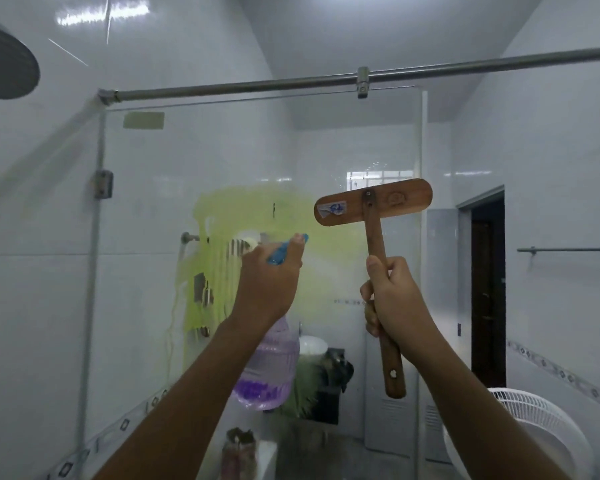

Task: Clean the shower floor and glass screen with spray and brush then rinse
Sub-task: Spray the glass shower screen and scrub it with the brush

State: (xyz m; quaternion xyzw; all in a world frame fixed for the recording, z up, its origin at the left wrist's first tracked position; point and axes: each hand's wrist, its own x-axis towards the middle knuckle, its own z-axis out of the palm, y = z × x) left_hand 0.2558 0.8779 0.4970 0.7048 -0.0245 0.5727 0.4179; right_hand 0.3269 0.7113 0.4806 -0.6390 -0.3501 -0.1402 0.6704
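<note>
Now | left hand [267, 277] grips clear spray bottle [269, 368] | right hand [392, 296] grips wooden brush [373, 206]

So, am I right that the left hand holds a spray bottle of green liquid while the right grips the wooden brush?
Not quite: the head view shows purple liquid in the spray bottle. The left hand holds it and the right hand grips the wooden brush, as you said.
</note>
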